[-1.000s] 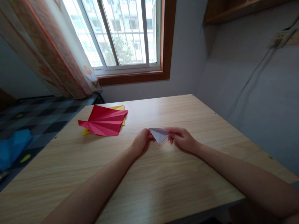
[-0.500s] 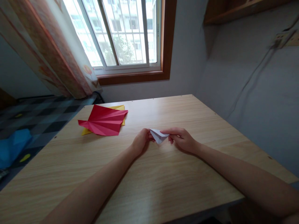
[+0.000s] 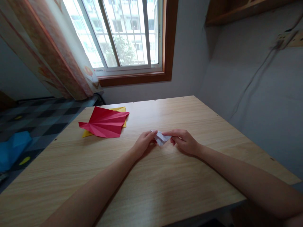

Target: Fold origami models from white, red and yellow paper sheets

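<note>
Left hand (image 3: pixel 143 143) and right hand (image 3: pixel 183 141) are both pinching a small folded white paper (image 3: pixel 161 137) between fingertips, just above the wooden table (image 3: pixel 165 189) near its middle. Red pleated paper (image 3: pixel 104 123) is lying over a yellow sheet (image 3: pixel 119 109), well apart to the left.

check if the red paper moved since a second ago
No. The red paper lies in the same spot on the yellow sheet, near the table's far left corner.

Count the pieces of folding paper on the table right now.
3. A small white piece is pinched between the left hand and right hand. A creased red sheet lies far left, over a yellow sheet; more could be hidden underneath.
</note>
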`<state>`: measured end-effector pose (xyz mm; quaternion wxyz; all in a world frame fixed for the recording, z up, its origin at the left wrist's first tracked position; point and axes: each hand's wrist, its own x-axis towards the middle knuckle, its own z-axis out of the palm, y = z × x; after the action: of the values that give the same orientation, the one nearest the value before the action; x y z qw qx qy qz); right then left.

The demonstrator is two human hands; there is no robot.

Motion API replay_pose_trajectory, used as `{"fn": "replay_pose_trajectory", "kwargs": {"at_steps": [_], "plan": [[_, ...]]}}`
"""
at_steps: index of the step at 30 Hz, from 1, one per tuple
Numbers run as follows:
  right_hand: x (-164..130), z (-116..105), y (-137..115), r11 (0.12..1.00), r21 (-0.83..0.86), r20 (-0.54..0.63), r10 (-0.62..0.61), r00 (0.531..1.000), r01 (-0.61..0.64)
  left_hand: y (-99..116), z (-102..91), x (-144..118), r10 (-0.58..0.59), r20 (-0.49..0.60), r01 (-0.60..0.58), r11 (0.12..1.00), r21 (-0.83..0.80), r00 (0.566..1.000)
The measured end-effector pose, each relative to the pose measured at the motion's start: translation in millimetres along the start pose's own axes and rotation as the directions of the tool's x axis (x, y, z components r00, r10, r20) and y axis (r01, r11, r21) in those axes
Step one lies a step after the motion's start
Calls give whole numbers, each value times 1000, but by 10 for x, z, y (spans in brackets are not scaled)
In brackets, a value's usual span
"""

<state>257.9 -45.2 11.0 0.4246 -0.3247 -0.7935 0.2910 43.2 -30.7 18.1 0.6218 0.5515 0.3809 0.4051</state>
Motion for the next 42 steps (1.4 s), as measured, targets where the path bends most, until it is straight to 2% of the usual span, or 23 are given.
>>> {"fn": "replay_pose_trajectory", "kwargs": {"at_steps": [2,4,9,13,18,26,29,32,35,39,42], "plan": [[-1,-12,-2,1000,-16,1,-7,1000,7,34,7,-15,33,8,-34,992,119,999],[-2,-19,1,999,-27,1,-18,1000,18,50,8,-22,44,19,-46,986,160,999],[-9,1,20,1000,-11,-17,-24,1000,24,13,-5,-20,12,2,-12,995,99,1000],[-19,33,33,997,66,-40,45,998,-42,9,-3,-24,-11,-3,11,1000,18,1000],[-16,55,59,980,170,-65,113,992,-100,56,25,-37,37,-29,-37,999,1,999],[5,69,84,949,291,-97,153,984,-119,20,46,-12,81,-82,-80,997,19,993],[9,57,73,914,374,-54,190,980,-156,13,47,-1,96,-83,-95,995,22,992],[18,47,67,842,489,36,243,969,-229,11,51,4,101,-67,-99,994,34,993],[40,40,75,794,532,82,298,951,-295,9,56,3,103,-46,-100,993,67,994],[68,21,89,835,445,105,310,945,-324,15,61,-4,119,-32,-112,978,174,992],[66,10,92,869,353,166,307,937,-347,23,59,-9,138,-9,-131,960,247,990]]}}
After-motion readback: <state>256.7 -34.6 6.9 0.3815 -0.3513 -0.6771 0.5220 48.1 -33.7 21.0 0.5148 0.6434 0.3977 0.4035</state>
